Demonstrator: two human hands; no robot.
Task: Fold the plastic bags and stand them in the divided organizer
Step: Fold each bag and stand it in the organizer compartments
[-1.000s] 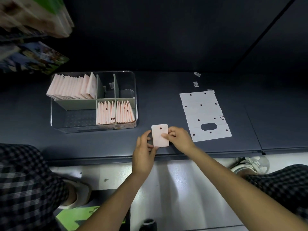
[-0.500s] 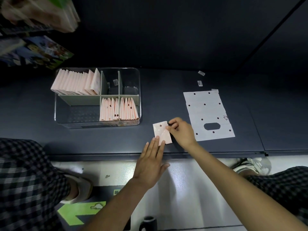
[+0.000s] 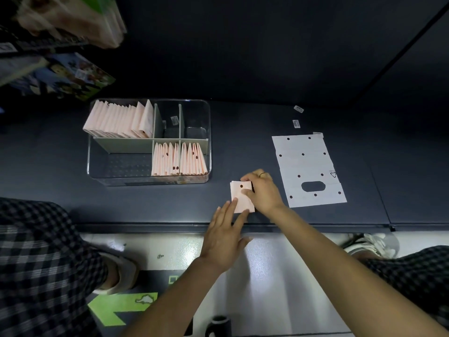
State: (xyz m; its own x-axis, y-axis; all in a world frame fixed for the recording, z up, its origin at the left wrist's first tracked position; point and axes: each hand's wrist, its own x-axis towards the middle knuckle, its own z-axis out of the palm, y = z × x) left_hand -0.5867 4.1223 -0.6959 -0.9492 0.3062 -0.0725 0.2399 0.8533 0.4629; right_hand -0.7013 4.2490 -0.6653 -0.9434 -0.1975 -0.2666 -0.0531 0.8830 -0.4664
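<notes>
On the dark shelf point(image 3: 243, 81), flat left hand point(image 3: 227, 235) and pinching right hand point(image 3: 263, 190) press the folded bag point(image 3: 239, 195).

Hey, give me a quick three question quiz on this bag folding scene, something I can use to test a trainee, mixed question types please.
1. True or false: the flat unfolded bag lies left of the organizer.
2. Which hand grips the folded bag on the table? A) left hand B) right hand C) neither
3. Fill in: of the organizer's two front small compartments, ____ hold folded bags.

Key:
1. False; it lies to the right.
2. B; the left hand's straight fingers only press on it.
3. Both.
</notes>
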